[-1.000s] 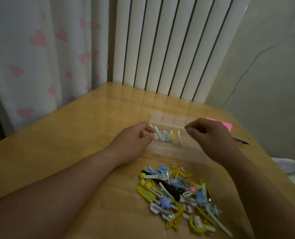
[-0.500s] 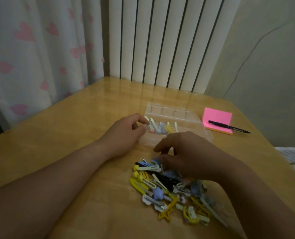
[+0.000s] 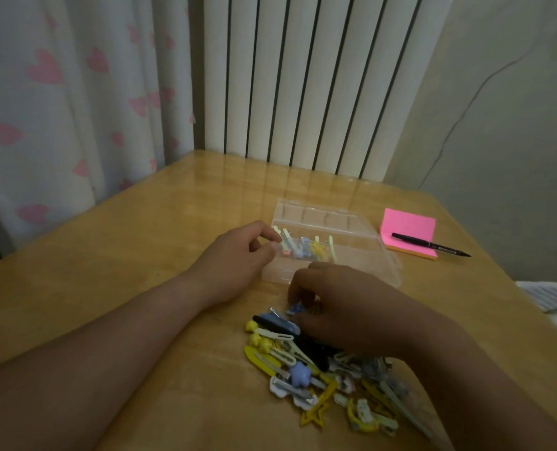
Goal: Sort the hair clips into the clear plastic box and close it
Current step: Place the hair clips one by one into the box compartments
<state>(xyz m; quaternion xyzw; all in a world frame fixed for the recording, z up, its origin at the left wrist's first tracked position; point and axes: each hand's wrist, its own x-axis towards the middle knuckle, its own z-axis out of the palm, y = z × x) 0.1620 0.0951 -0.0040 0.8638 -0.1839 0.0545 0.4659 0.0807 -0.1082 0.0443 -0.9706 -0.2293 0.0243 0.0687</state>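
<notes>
Two hands work: your right hand (image 3: 345, 307) has dropped from the clear plastic box (image 3: 361, 252), mid-table, onto the hair clips (image 3: 322, 372) near the front edge, fingers pinching a blue one; your left hand (image 3: 238, 255) still steadies the box's left wall, curled narrow

Left hand (image 3: 238, 255) rests curled (thumb meeting fingertips), right hand (image 3: 352, 307) arched downward, fingers bent.

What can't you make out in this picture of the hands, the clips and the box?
- Head view: right hand covers the far part of the clip pile, so whether its fingers pinch a clip is hidden.
- Left hand hides the box at its near left corner; the grip is unclear.
- Clips in the box are too small and dim to count.
- Both elbows are cut off by the bottom edge.
</notes>
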